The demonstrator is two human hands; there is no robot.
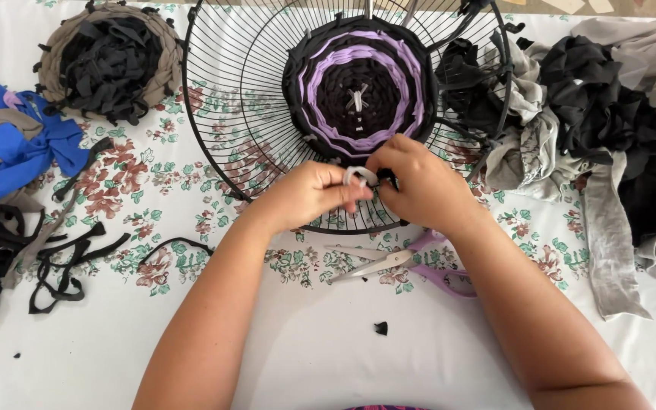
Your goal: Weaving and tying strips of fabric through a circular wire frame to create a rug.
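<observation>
A thin pale grey fabric strip [359, 176] sits pinched between both hands at the near rim of the round black wire fan guard [222, 114], just in front of the woven disc. Going from the left edge of the desk [305, 349], which wears a white cloth printed with flowers, a heap of blue and grey fabric scraps [17, 148] lies beside loose black fabric strips [62, 258]. Behind them rests a round woven mat of beige and black strips [108, 61]. The left hand [305, 193] is closed, thumb and fingers clamped on the grey strip. Above it, inside the guard, the round black and lilac woven disc [358, 91] fills the middle of the wires. The right hand [419, 182] touches the left, its fingers closed on the same strip and on a bit of black fabric at the rim. Just below the hands, scissors with lilac handles [411, 262] lie on the desk, blades slightly parted. A small black fabric snippet [380, 328] lies nearer the person. At the far right sits a pile of black and grey cloth [609, 121].
</observation>
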